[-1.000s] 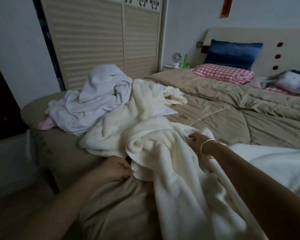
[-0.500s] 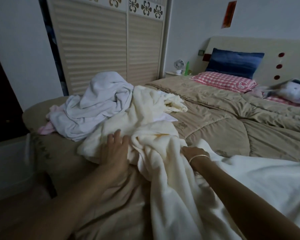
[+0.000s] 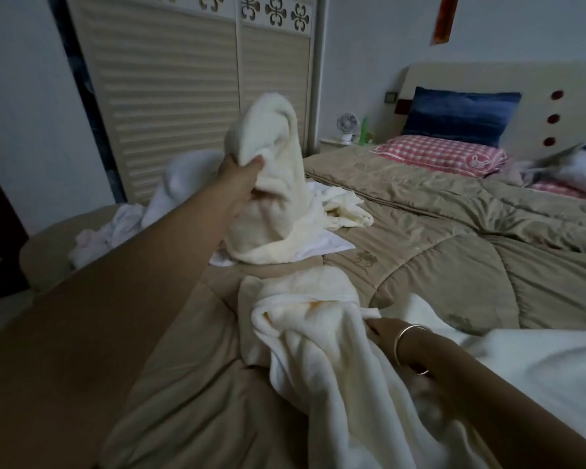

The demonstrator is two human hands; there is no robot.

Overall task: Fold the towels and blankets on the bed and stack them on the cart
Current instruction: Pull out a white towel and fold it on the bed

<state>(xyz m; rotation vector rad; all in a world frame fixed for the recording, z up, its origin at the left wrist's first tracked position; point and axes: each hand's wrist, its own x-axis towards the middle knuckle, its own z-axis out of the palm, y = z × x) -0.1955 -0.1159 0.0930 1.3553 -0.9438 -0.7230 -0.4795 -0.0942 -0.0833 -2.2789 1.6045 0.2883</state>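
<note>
Early stage: nothing folded in view, cart not in frame, so no stack to judge. All linens are loose on the bed (image 3: 437, 265).

Left hand (image 3: 239, 179) is closed in a fist grip on a bunched part of the cream blanket (image 3: 274, 198), lifted clear of the quilt toward the bed's far left corner; the rest of that bunch hangs from the grip and pools on the bed under it.

Right hand (image 3: 391, 336), bangle on the wrist, is at the near edge, fingers pinched into cream fabric (image 3: 305, 319); can't tell whether it's the same blanket or a second piece.

White towel pile (image 3: 156, 211) sits at the far left corner, untouched, just behind the lifted bunch.

Left to do: spread, fold, repeat for the pile, stack on cart.
</note>
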